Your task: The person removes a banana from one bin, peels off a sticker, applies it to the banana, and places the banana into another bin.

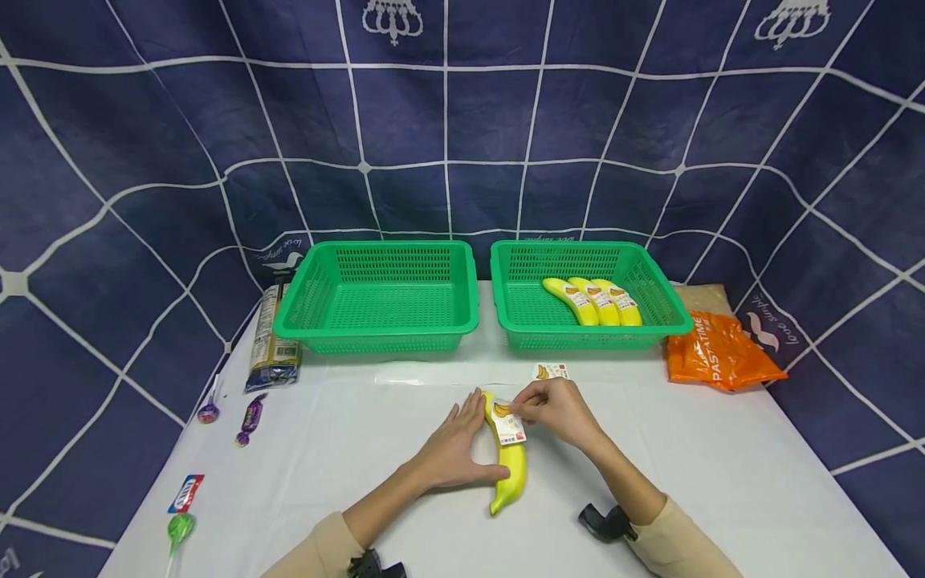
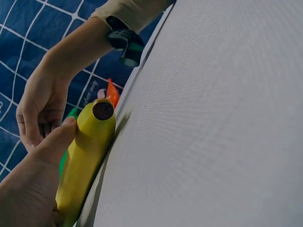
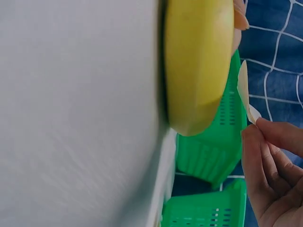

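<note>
A yellow banana (image 1: 514,470) lies lengthwise on the white table, its curved tip toward the near edge. My left hand (image 1: 446,451) rests along its left side, fingers stretched at the upper end and thumb lower down; the thumb touches the skin in the left wrist view. My right hand (image 1: 562,409) pinches the edge of a white sticker (image 1: 511,429) with a banana picture, between thumb and forefinger. From above, the sticker overlaps the banana's upper half. The right wrist view shows the pinched sticker (image 3: 243,87) bent and raised.
Another banana sticker (image 1: 542,374) lies beyond the right hand, by a clear strip (image 1: 405,374). Behind stand two green baskets; the right basket (image 1: 578,337) holds three labelled bananas (image 1: 598,303). An orange pasta bag (image 1: 723,351) is far right. Candies, including a green lollipop (image 1: 181,527), lie left.
</note>
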`<action>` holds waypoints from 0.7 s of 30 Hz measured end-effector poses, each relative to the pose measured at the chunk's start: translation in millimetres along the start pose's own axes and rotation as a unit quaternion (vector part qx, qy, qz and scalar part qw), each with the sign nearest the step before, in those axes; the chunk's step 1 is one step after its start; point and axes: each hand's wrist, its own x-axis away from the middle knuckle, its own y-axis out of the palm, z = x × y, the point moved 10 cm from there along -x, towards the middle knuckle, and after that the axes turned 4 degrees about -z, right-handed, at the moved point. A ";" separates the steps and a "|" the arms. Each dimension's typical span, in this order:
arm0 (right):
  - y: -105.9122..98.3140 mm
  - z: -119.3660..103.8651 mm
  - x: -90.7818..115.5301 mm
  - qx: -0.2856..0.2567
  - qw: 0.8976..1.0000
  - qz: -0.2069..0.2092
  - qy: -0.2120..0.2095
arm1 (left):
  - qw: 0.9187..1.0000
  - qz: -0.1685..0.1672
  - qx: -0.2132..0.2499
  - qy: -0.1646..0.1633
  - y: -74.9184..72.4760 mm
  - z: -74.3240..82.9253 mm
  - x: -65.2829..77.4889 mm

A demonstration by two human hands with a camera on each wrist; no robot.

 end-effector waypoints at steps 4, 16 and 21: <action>5.2 1.0 0.7 0.002 1.000 -0.004 0.001 | 1.000 0.001 0.000 -0.001 -0.2 -0.2 0.1; 10.6 8.4 2.3 0.019 0.999 -0.001 0.027 | 1.000 0.001 -0.005 -0.004 -0.4 1.0 1.7; 12.8 8.9 2.4 0.021 0.999 -0.006 0.028 | 1.000 0.002 -0.006 -0.004 -0.4 0.6 1.1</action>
